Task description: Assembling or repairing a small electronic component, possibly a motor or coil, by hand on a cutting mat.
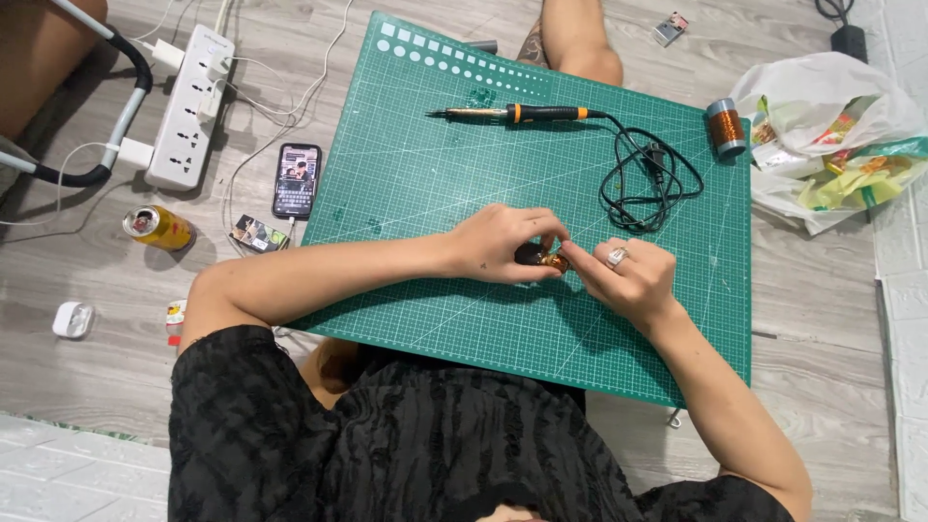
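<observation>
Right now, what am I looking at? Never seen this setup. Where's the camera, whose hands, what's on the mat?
There is one picture, from a camera worn on a person's head, looking straight down. No machine: two bare hands do the work.

The left hand and the right hand, which wears a ring, meet over a small dark and copper-coloured part, pinched between the fingertips of both. What the part is cannot be told.

They work on a green cutting mat on a wooden floor. On the mat lie a soldering iron with its coiled black cable and a spool of copper wire.

Off the mat: a power strip, a phone, a drink can and a plastic bag.
</observation>
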